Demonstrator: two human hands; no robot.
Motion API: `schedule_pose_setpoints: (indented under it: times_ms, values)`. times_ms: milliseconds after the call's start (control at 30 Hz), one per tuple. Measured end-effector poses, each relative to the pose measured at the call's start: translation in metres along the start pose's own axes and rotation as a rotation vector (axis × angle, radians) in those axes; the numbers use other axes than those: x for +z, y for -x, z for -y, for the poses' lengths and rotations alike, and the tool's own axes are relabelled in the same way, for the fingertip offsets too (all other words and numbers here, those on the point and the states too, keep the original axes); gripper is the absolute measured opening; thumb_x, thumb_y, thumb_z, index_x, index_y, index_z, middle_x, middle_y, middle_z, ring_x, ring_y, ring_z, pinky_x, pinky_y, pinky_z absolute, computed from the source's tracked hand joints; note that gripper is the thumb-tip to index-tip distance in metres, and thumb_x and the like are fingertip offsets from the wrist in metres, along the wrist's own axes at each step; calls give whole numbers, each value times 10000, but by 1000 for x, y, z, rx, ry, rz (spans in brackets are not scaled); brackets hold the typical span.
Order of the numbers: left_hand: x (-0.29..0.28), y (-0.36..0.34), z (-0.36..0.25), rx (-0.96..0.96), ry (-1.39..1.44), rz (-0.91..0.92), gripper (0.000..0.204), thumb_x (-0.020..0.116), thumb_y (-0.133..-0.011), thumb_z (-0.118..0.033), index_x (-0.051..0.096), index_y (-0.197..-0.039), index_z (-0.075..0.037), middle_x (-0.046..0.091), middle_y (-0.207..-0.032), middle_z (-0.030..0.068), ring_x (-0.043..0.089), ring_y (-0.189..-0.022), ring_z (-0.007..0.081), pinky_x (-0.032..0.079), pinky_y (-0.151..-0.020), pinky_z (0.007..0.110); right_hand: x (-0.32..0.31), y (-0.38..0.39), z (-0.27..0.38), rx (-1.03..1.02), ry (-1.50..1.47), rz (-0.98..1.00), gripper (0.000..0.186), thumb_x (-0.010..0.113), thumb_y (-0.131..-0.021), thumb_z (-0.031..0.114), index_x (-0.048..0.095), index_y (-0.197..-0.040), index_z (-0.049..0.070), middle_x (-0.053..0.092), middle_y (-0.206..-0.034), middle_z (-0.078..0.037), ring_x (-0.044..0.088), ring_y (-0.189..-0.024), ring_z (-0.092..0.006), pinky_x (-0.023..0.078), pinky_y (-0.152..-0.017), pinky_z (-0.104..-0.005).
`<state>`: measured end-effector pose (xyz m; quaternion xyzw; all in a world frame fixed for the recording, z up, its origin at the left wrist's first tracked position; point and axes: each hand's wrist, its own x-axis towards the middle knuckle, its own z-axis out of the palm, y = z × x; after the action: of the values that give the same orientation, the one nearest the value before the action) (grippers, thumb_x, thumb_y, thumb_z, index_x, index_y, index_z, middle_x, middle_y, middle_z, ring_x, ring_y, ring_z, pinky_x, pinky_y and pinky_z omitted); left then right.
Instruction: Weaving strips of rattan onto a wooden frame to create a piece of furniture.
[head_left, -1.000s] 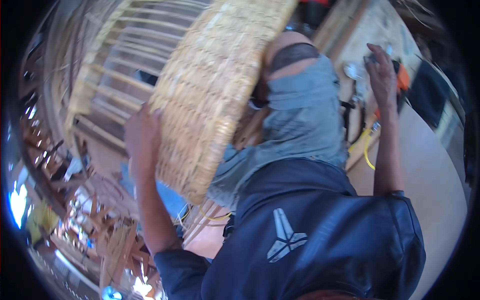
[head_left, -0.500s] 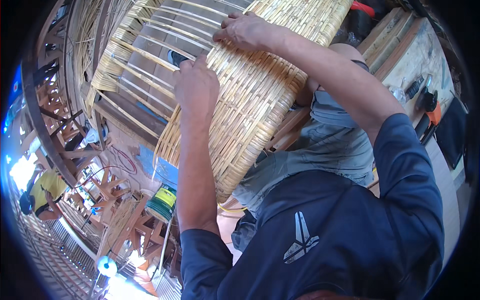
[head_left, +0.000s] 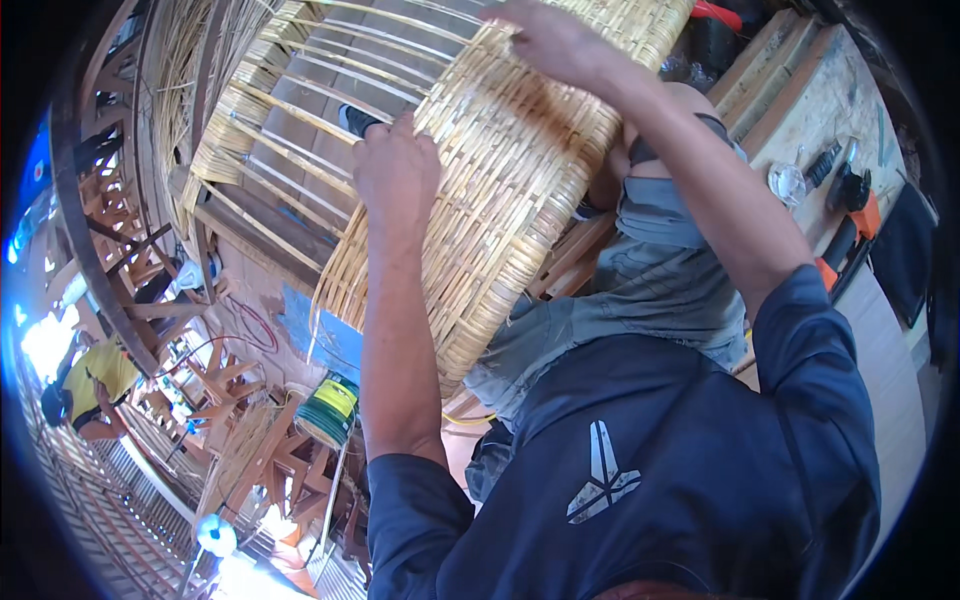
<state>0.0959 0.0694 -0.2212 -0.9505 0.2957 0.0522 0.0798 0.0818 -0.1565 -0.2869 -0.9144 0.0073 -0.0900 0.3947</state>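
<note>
A partly woven rattan panel (head_left: 490, 210) slants across the space in front of me. Bare lengthwise rattan strips (head_left: 300, 150) run from its woven edge to a wrapped end bar (head_left: 225, 130) at the upper left. At that woven edge, my left hand (head_left: 398, 170) is closed, its fingers curled over the weave and strips. My right hand (head_left: 560, 42) is above the far part of the weave, by its far edge. It is blurred, and its fingertips are hard to make out.
On the right, a wooden bench (head_left: 800, 110) holds tools with black and orange handles (head_left: 862, 215). A green tin with a yellow label (head_left: 328, 408) stands at the lower left. Beyond it is another person in a yellow top (head_left: 100, 380), among wooden frames (head_left: 110, 290).
My right hand has lifted off the woven edge and moved to the right and away from me. My left hand stays at nearly the same place on the edge.
</note>
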Motion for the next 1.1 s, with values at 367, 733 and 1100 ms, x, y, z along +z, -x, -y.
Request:
schedule_pose_setpoints:
  times_ms: [367,733,1100]
  values:
    - [6,-43,9,61,253,88,359,442,-855,-170,589,-1149,-25,624,-928,260,580,-913,419,446,-819,478,-239,273,-31,781,192,-207,295,524,-931,194,569,-1184,49,619,-941,-35,576,-839,-94,471,-771,-239]
    - [27,-54,26,114,452,70,338,337,-920,-120,588,-1111,1,602,-1044,270,567,-1005,408,440,-859,444,-124,387,-51,959,572,-186,273,548,-816,107,494,-1069,21,585,-945,-229,564,-916,-415,441,-782,-482]
    - [20,-61,21,53,386,163,354,420,-847,-68,607,-1146,-104,572,-1106,221,551,-1051,381,448,-889,443,-181,394,15,945,28,-606,311,495,-891,181,554,-1155,26,567,-770,-48,526,-641,-159,416,-600,-263]
